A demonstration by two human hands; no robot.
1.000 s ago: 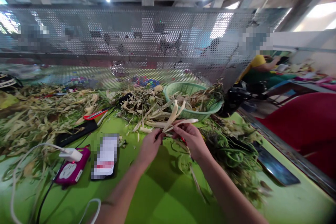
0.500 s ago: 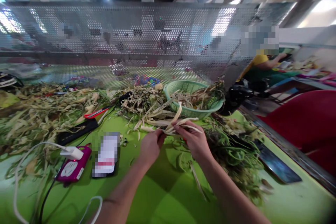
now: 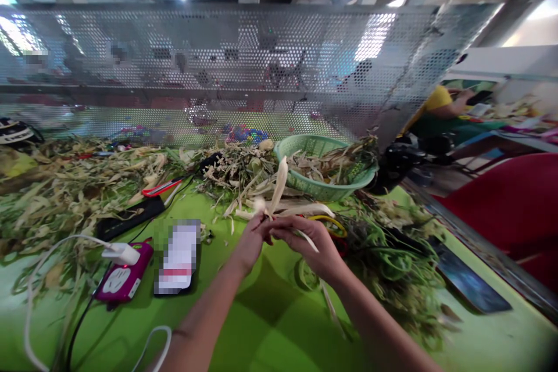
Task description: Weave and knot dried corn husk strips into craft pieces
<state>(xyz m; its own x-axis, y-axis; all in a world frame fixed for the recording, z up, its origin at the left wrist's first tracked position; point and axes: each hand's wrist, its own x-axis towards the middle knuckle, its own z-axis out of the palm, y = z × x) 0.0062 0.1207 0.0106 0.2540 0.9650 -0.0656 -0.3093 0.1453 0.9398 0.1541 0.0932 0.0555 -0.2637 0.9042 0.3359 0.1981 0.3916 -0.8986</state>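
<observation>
Pale dried leaf strips rise between my two hands above the green table. My left hand is closed on their lower ends, fingertips pinched together. Against it, my right hand is closed as well, its fingers on the same strips; one strip passes out over the back of that hand. The exact spot where the fingertips meet is partly hidden. Just beyond the hands stands a green plastic basket holding dried leaves.
Dried leaves cover the left; green plant strips heap at right beside a dark phone. A bright phone, magenta power box and red cutter lie left. A mesh screen stands behind; a person sits right.
My right hand has moved left and now meets my left hand. The strips between them stand more upright. A yellow ring shows behind my right hand.
</observation>
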